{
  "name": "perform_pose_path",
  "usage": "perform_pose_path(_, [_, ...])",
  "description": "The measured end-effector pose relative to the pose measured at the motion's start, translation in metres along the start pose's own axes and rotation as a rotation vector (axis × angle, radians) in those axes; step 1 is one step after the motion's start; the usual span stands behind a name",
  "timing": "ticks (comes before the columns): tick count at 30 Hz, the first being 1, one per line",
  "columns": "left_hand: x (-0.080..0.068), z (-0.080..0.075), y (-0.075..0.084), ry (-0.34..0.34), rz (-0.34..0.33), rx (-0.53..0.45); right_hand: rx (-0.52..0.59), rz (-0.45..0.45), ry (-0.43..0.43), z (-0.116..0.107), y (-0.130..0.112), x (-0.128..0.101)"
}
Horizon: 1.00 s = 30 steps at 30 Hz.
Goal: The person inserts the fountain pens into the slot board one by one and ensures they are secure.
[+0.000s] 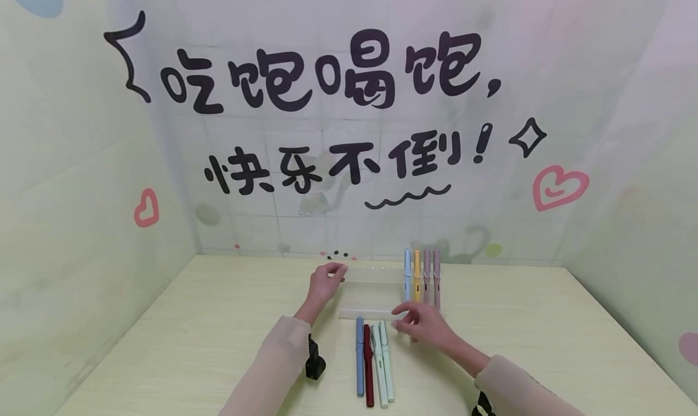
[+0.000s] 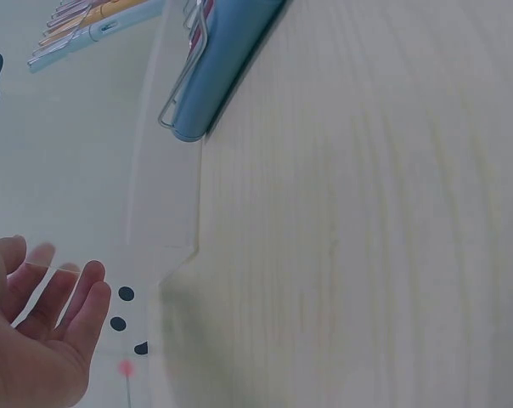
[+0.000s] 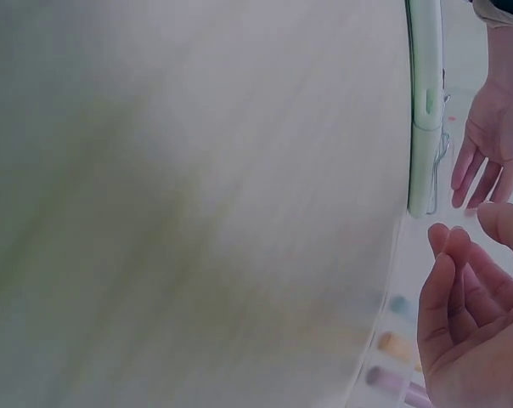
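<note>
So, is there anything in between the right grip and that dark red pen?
Yes: two pale green pens lie on the table, just right of the dark red pen, between it and the right grip. Coming from above would probably avoid them.
</note>
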State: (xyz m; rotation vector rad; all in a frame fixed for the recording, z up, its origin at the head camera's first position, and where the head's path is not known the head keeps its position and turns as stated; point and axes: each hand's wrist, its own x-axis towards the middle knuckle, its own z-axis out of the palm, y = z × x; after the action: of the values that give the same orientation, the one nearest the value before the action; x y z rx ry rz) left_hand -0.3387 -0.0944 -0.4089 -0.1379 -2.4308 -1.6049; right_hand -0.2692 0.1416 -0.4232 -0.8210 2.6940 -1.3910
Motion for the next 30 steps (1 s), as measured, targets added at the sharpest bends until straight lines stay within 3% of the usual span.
perform_pose_path(13, [-0.001,0.0,0.001,-0.001,-0.029,0.024,0.019,0.061,-0.047,0.012,-0.006,0.0])
perform_pose_path(30, [-0.001,0.0,0.003,0.005,-0.032,0.029,-0.019,0.088,-0.032,0.021,-0.015,0.001])
